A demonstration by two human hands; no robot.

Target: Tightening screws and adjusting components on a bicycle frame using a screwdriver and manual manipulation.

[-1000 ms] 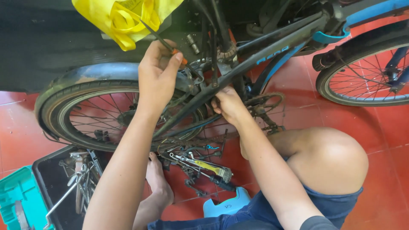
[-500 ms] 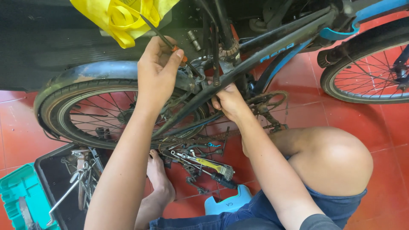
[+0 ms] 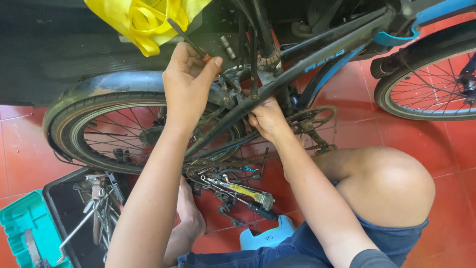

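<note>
Left hand (image 3: pixel 188 82) grips a screwdriver (image 3: pixel 198 49) at the bicycle frame (image 3: pixel 317 49); right hand (image 3: pixel 267 119) clamps the frame. The tip could slip off, gouging knuckles.

Glossy red tiled floor (image 3: pixel 436 144)

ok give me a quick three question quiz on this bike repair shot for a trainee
1. True or false: the left hand grips a screwdriver at the frame above the rear wheel.
2. Multiple choice: where is the right hand? A) in the toolbox B) on the dark frame tube near the chainring C) on the knee
3. Fill in: the loose tools lie on the red ____ floor beneath the bike.

Key
1. True
2. B: it grips the frame tube beside the chainring, away from the toolbox and the knee.
3. tiled
</note>
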